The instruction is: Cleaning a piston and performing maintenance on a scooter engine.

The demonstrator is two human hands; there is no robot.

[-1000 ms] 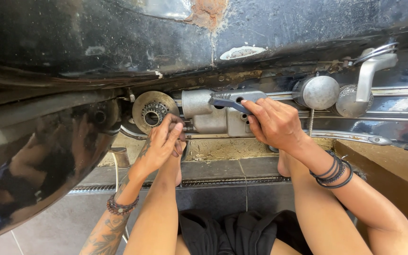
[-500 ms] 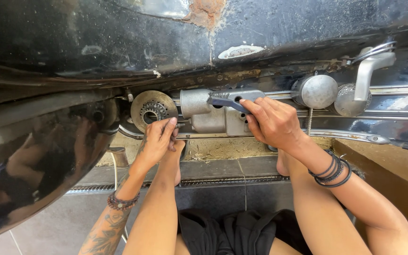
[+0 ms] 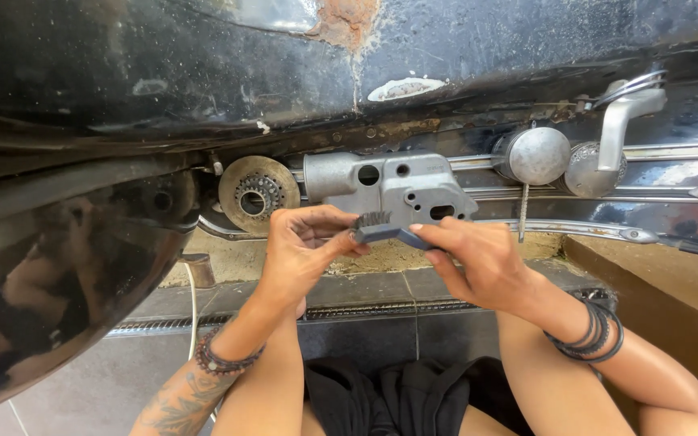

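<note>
Brush (image 3: 381, 230) is lying with its long axis left-right between both hands, right hand (image 3: 478, 262) pinching the handle end, left hand (image 3: 304, 250) closing fingertips on the bristle end, near the grey engine cover (image 3: 389, 186).

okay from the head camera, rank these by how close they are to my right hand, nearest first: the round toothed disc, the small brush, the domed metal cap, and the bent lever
From the right hand:
1. Small brush, held in it.
2. Domed metal cap, above, slightly right.
3. Bent lever, upper right.
4. Round toothed disc, far left, past the left hand.
</note>
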